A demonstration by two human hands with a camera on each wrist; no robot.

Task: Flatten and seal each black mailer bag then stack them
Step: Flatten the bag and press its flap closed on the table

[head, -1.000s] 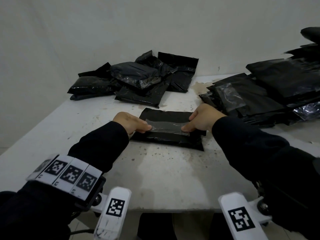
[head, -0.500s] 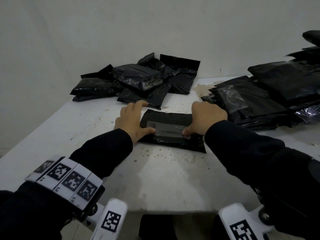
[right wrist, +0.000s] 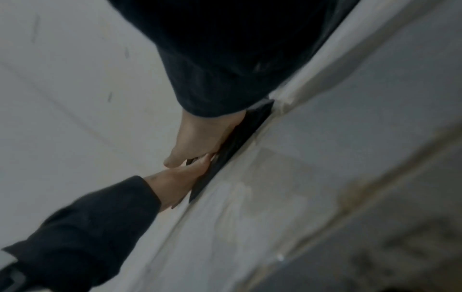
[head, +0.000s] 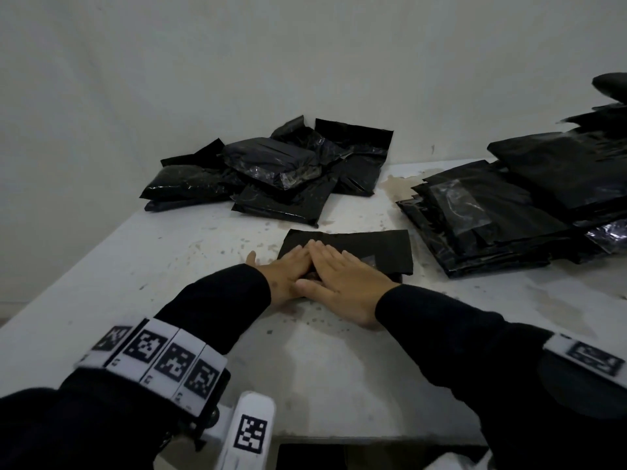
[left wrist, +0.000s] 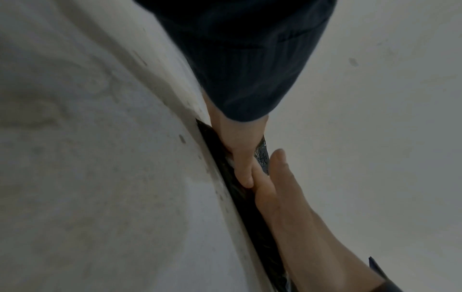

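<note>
One black mailer bag (head: 376, 247) lies flat on the white table (head: 142, 266) in the head view. Both my hands rest on its left half with straight fingers, palms down. My left hand (head: 283, 271) covers the bag's left end, and my right hand (head: 342, 274) lies beside it, overlapping its fingers. The left wrist view shows my left hand (left wrist: 237, 142) meeting the right hand (left wrist: 282, 197) on the thin black bag (left wrist: 240, 199). From the right wrist, my right hand (right wrist: 200, 138) and left hand (right wrist: 175, 183) press on the bag (right wrist: 232, 142). Neither hand grips anything.
A loose heap of puffy black mailers (head: 281, 171) sits at the back of the table against the wall. A stack of flatter black mailers (head: 492, 215) fills the right side. The table's front edge (head: 339, 439) runs just below my forearms.
A second ago each hand pinched one end of the bag's strip. Both hands have since come together and flattened onto the left half of the bag.
</note>
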